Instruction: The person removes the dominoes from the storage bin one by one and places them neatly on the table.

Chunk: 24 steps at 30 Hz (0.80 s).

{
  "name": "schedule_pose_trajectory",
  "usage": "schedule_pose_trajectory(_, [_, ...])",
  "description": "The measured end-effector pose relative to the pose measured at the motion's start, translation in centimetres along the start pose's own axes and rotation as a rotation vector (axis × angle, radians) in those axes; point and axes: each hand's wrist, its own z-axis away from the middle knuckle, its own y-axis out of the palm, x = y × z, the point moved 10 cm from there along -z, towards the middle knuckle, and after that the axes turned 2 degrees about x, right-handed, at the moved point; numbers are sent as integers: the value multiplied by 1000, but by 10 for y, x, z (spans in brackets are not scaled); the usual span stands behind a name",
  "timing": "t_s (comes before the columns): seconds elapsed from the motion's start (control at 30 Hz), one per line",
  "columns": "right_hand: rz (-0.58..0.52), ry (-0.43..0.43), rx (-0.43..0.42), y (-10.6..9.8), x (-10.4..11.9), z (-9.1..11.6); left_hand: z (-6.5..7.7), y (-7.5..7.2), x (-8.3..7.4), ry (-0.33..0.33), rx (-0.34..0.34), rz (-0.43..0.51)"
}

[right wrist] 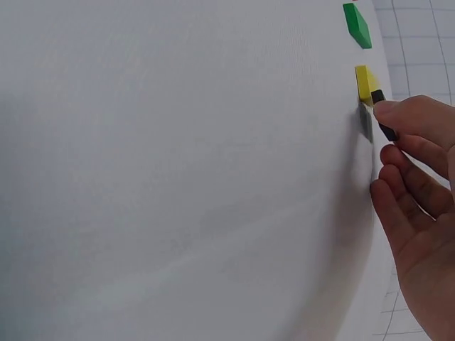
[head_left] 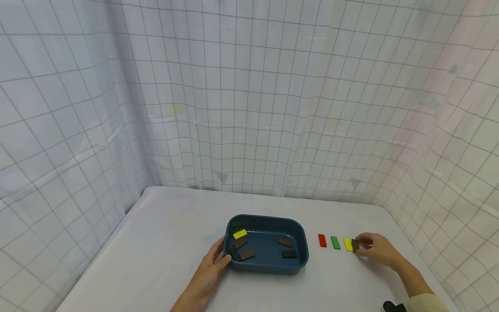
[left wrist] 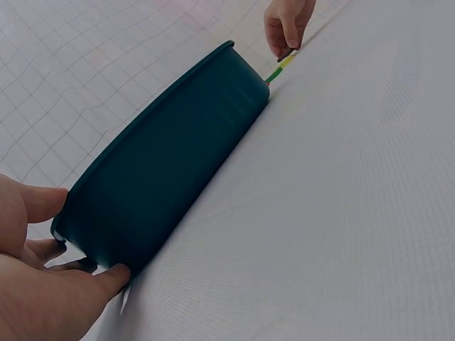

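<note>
At its left end, a dark blue plastic tub [head_left: 269, 269] is held by my left hand [head_left: 208, 273], thumb at the rim and fingers against the outer wall. Between thumb and fingers, my right hand [head_left: 376, 249] pinches a dark brown domino-like block [head_left: 355, 245]. That block is just above the white table, close to the right side of a yellow block [head_left: 348, 245]. In the right wrist view the pinched block [right wrist: 384, 117] shows tilted, its far end overlapping the yellow one. Left of these lie a green block [head_left: 335, 242] and a red block [head_left: 322, 240], spaced in a row.
Inside the tub lie a yellow block [head_left: 240, 234], several brown blocks [head_left: 284, 241] and black blocks [head_left: 289, 254]. White grid-patterned curtains [head_left: 249, 108] hang behind and on both sides of the white table [head_left: 167, 234]. A black object [head_left: 393, 307] shows by the right sleeve.
</note>
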Motion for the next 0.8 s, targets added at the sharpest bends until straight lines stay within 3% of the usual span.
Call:
schedule_pose_trajectory(0.33, [-14,83,16,-7,-20,6,0,1,0,-4,-4,4])
schedule_pose_trajectory(0.8, [23,77,26,-6,-10,6,0,1,-2,10,9,16])
